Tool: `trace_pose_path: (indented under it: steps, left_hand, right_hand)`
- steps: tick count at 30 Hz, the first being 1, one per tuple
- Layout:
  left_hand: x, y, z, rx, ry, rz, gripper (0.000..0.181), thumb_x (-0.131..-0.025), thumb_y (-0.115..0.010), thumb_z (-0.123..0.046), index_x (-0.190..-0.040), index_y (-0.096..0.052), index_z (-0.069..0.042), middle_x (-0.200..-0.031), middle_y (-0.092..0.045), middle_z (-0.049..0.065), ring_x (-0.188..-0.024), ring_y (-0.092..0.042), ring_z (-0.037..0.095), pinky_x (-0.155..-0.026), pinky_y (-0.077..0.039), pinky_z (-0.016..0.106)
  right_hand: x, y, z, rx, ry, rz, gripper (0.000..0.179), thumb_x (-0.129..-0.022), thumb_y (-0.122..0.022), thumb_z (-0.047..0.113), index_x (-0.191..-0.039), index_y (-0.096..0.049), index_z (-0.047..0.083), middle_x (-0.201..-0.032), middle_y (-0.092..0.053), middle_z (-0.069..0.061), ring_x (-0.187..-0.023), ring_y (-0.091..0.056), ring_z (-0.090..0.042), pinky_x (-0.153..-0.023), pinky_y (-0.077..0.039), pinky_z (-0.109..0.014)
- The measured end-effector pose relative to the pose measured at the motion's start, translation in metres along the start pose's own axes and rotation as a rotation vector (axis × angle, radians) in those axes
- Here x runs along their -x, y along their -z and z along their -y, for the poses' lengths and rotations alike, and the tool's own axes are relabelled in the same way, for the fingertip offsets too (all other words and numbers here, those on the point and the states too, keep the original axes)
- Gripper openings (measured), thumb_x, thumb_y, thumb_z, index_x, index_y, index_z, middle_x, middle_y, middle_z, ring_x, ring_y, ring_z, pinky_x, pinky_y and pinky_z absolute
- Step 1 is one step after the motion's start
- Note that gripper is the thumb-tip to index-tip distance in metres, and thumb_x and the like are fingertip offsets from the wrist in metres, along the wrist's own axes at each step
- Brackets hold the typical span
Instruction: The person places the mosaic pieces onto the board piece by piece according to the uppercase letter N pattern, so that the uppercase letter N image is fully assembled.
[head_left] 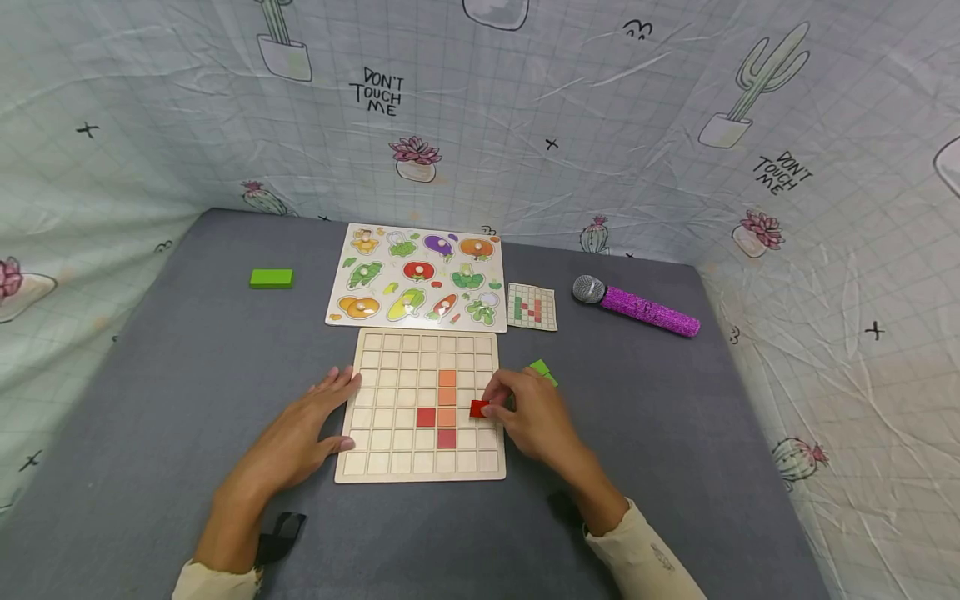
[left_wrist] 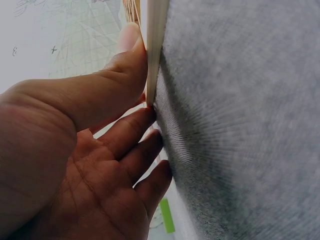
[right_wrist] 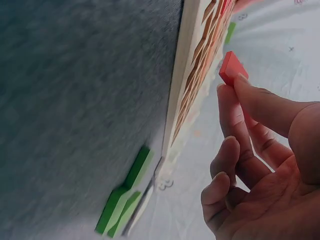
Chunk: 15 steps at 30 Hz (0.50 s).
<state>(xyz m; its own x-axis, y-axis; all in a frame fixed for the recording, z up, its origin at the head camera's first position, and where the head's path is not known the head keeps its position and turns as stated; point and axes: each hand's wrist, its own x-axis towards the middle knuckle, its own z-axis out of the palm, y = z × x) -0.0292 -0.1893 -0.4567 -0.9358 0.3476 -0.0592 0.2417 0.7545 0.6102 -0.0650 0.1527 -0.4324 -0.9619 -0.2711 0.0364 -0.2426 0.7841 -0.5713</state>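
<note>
A wooden grid board (head_left: 384,439) lies on the grey table in the head view. Three orange tiles (head_left: 447,397) fill a column of its cells, with one red tile (head_left: 425,417) to their left and another below them. My left hand (head_left: 296,442) rests against the board's left edge, thumb and fingers fairly straight. Over the board's right side, my right hand (head_left: 538,417) pinches a red square tile (right_wrist: 231,68) between thumb and fingertip. In the right wrist view this tile is held tilted, apart from the board. Green pieces (right_wrist: 122,200) lie beside the board, partly hidden by my right hand in the head view.
Behind the grid board lies a vegetable picture board (head_left: 382,292). A small pattern card (head_left: 532,307) is to its right, then a purple glittery microphone (head_left: 645,310). A green block (head_left: 272,278) sits at the back left. Patterned cloth (head_left: 510,167) hangs around the table.
</note>
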Motion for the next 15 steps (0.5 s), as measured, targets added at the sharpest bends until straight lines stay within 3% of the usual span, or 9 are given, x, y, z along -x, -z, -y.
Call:
trace_pose_path:
  steps: [9, 15]
  left_hand:
    - [0.0, -0.001, -0.001, 0.002, 0.001, -0.003, 0.092, -0.085, -0.087, -0.007, -0.164, -0.04, -0.004, -0.173, -0.033, 0.018, -0.162, -0.027, 0.044, -0.125, -0.028, 0.069]
    - [0.0, -0.001, 0.0, 0.003, 0.003, -0.003, 0.093, -0.084, -0.087, -0.008, -0.164, -0.04, -0.004, -0.173, -0.033, 0.018, -0.162, -0.027, 0.044, -0.126, -0.028, 0.069]
  right_hand:
    - [-0.013, -0.011, 0.012, 0.015, 0.01, 0.039, 0.017, -0.085, -0.09, 0.016, -0.086, -0.075, 0.023, -0.075, -0.068, 0.012, -0.077, -0.05, -0.01, -0.068, -0.042, -0.028]
    - [-0.023, -0.02, 0.021, 0.004, 0.06, 0.037, 0.018, -0.085, -0.091, 0.015, -0.085, -0.074, 0.02, -0.074, -0.07, 0.01, -0.082, -0.059, -0.015, -0.069, -0.044, -0.028]
